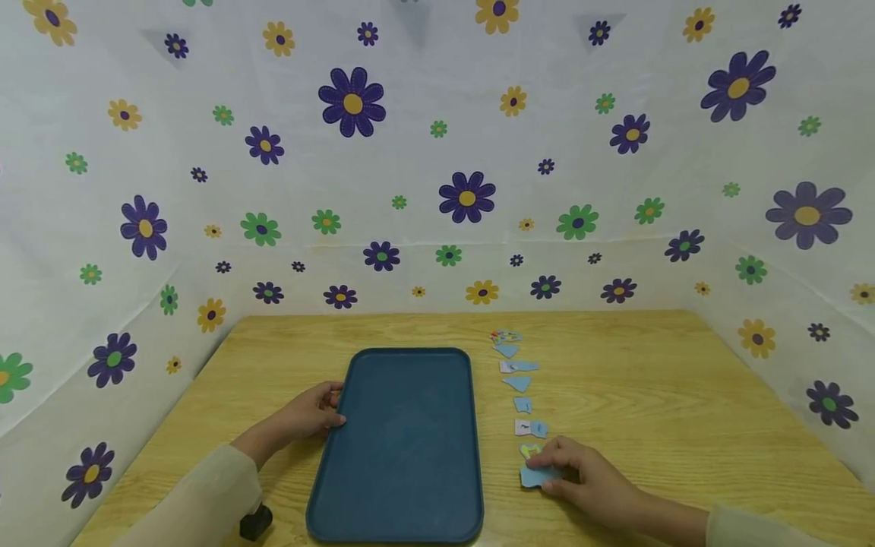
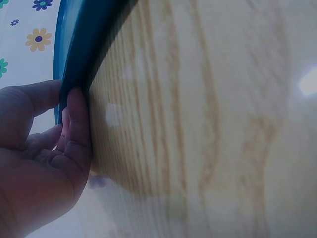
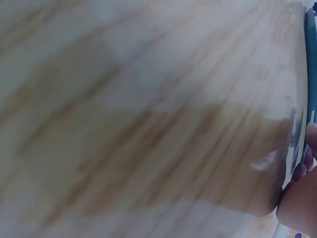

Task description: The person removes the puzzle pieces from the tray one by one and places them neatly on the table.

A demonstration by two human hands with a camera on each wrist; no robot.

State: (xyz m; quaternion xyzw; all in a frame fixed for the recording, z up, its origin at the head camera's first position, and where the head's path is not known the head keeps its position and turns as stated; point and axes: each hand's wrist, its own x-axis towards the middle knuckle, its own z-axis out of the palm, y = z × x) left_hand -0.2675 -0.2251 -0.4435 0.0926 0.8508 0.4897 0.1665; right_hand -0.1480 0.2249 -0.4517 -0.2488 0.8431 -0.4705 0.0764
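My left hand (image 1: pixel 311 410) holds the left rim of a dark blue rectangular tray (image 1: pixel 410 448) that lies on the table. In the left wrist view, the thumb and fingers of that hand (image 2: pixel 54 148) pinch the tray's edge (image 2: pixel 79 44). To the right of the tray, my right hand (image 1: pixel 588 475) pinches a light blue puzzle piece (image 1: pixel 535 477) between thumb and forefinger, low over the tabletop. Just behind it lies a piece with yellow print (image 1: pixel 529 451), partly covered by the forefinger. The right wrist view catches only part of the hand (image 3: pixel 299 198) at its edge.
Several more flat puzzle pieces, such as a white-and-blue one (image 1: pixel 531 428) and a blue triangular one (image 1: pixel 517 384), run in a column along the tray's right side. A small black object (image 1: pixel 256 523) is beside the left sleeve. Flower-printed cloth (image 1: pixel 410 266) encloses the wooden table (image 1: pixel 649 395).
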